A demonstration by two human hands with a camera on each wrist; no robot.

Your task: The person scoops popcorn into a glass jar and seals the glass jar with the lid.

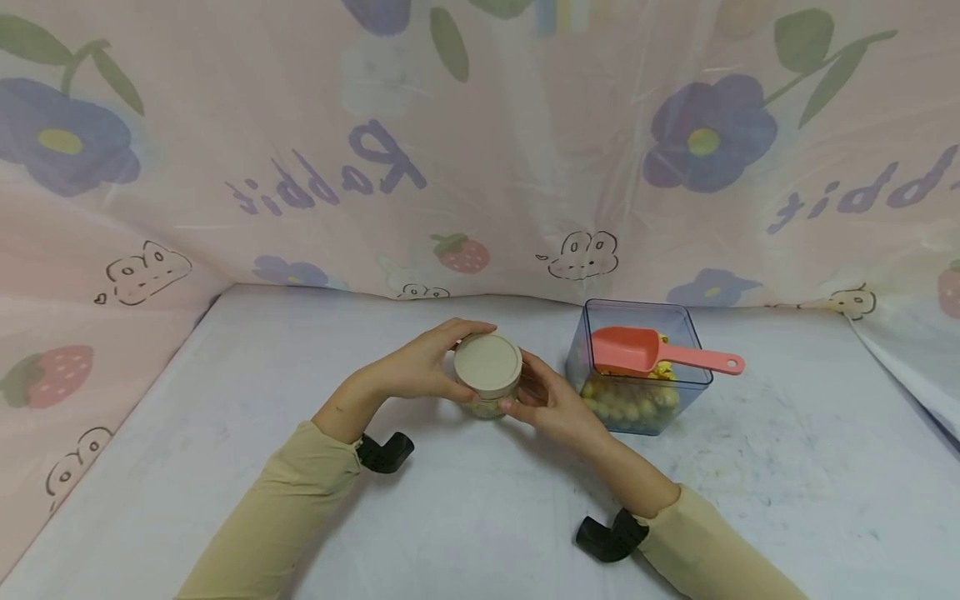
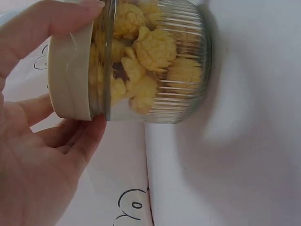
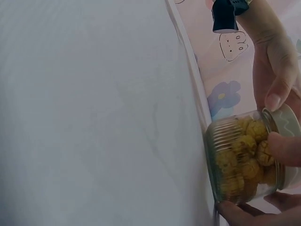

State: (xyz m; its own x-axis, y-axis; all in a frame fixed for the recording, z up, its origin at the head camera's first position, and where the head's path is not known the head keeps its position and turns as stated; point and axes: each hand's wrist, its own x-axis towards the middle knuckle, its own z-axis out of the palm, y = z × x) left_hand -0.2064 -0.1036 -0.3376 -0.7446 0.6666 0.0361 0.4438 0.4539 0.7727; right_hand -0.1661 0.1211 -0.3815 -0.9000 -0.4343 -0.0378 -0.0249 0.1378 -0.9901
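Note:
A ribbed glass jar (image 2: 155, 61) of yellow popcorn stands upright in the middle, its base right at the white tabletop, topped by a cream lid (image 1: 487, 362). My left hand (image 1: 420, 367) grips that lid from the left, thumb on the near side and fingers round the far side. From the right, my right hand (image 1: 558, 408) holds the glass body, and its thumb (image 3: 284, 148) lies along the jar's side near the lid. The lid covers the jar's mouth.
Right of the jar is a clear bluish plastic bin (image 1: 637, 310) partly filled with popcorn (image 1: 630, 408). A coral scoop (image 1: 630, 350) lies across its top, handle over the right rim. Behind the tabletop (image 1: 480, 517) hangs a pink printed curtain (image 1: 525, 183).

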